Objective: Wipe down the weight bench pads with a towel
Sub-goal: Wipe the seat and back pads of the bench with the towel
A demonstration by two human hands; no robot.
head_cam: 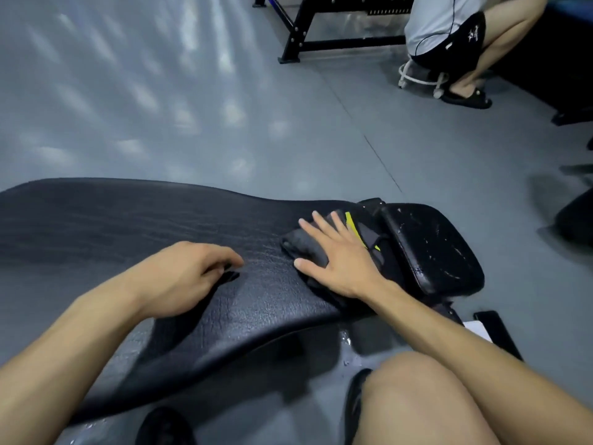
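A long black back pad (134, 226) of the weight bench stretches from the left edge to the middle right. A smaller black seat pad (433, 248), scuffed with pale marks, adjoins it on the right. A dark grey towel (301, 244) with a yellow stripe lies at the back pad's right end. My right hand (340, 255) presses flat on the towel with fingers spread. My left hand (189, 274) rests on the pad's near side, fingers curled loosely, with a small dark object partly hidden beneath the fingertips.
Grey gym floor (192, 107) surrounds the bench. Another person (449, 36) squats on a low white stool at the upper right beside a black metal frame (298, 36). My bare knee (426, 399) and shoe are at the bottom. A black bench foot (494, 329) lies right.
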